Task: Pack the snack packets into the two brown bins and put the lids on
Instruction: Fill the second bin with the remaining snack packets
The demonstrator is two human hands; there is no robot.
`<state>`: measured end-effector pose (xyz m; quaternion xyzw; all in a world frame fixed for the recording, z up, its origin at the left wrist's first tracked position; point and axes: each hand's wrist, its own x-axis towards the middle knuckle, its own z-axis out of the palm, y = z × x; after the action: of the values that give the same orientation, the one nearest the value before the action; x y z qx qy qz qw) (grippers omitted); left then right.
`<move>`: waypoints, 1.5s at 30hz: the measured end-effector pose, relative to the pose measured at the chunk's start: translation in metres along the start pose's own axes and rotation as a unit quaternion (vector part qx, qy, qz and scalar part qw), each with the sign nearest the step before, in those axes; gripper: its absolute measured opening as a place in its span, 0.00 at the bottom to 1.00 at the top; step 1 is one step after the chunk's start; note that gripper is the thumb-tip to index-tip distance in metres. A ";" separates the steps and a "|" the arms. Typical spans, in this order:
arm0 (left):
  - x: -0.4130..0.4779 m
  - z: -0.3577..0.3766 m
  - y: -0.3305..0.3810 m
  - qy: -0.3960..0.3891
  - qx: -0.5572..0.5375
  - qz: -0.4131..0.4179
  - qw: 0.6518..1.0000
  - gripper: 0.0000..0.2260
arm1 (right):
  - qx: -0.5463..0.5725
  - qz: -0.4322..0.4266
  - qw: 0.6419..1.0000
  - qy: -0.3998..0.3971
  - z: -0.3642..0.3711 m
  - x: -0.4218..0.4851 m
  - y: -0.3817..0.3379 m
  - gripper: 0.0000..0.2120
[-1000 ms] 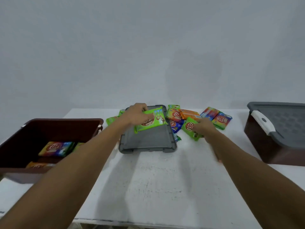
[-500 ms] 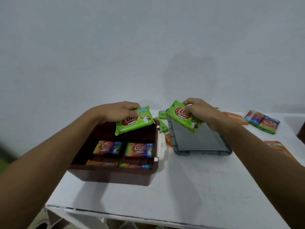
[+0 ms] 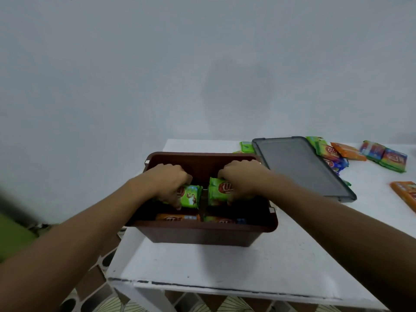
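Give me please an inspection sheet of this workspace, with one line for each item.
Surface: white table, dark marks along its near edge.
Job's things: one brown bin in view, open, with packets inside; grey lid flat on the table to its right; loose packets on the table beyond the lid.
Clutter: nothing seen.
Grippers: left hand grips the left green packet inside the bin; right hand grips the right green packet beside it.
Cables: nothing seen.
Surroundings: plain pale wall; patterned floor; blurred green shape at the left, cannot tell what it is.
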<state>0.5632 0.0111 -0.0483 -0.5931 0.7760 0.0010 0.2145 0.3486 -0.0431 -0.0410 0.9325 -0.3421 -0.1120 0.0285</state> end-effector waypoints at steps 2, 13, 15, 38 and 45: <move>0.002 0.009 -0.002 0.010 0.029 0.010 0.999 0.28 | -0.043 -0.004 0.998 0.038 0.012 0.004 -0.004 0.22; 0.010 0.015 -0.001 0.036 0.029 -0.010 0.999 0.25 | -0.076 0.036 0.996 0.040 0.020 0.005 -0.006 0.13; 0.011 0.015 0.000 0.041 0.032 -0.010 0.999 0.21 | -0.076 0.045 0.995 0.048 0.019 0.004 -0.006 0.11; 0.072 -0.081 0.110 0.330 -0.118 0.070 0.934 0.08 | 0.214 0.126 0.942 0.224 0.089 -0.157 0.161 0.11; 0.138 -0.119 0.213 0.264 -0.112 0.124 0.950 0.11 | 0.145 0.312 0.928 0.146 0.158 -0.241 0.253 0.18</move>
<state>0.2996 -0.0837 -0.0398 -0.4911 0.8674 -0.0419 -0.0681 -0.0261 -0.0779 -0.1158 0.7787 -0.6205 0.0901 -0.0236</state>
